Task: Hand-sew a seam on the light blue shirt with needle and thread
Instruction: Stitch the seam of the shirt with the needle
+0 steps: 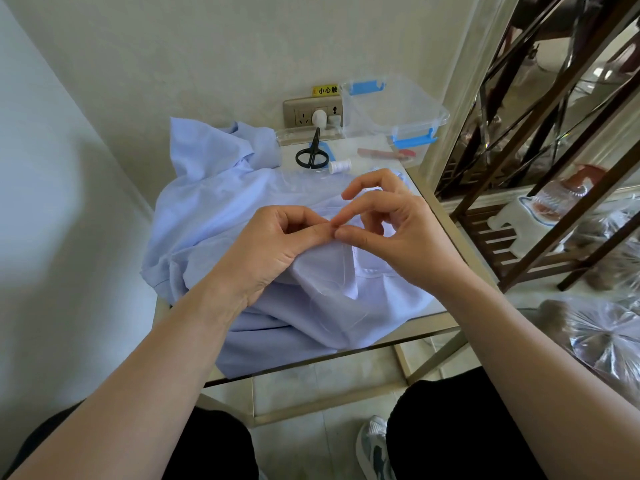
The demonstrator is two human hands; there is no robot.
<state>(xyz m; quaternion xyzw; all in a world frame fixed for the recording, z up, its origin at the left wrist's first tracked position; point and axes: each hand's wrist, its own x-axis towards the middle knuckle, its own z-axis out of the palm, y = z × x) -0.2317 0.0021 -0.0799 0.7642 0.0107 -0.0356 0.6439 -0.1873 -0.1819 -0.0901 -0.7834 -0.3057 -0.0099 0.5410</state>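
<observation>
Shirt fold in left fingers; right fingers touching.

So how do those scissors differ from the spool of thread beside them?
The scissors are black; the spool is white. The scissors are longer and lie flat with blades shut, tips toward the wall; the spool is short and round, lying on its side. Both lie idle just beyond the light blue shirt.
</observation>
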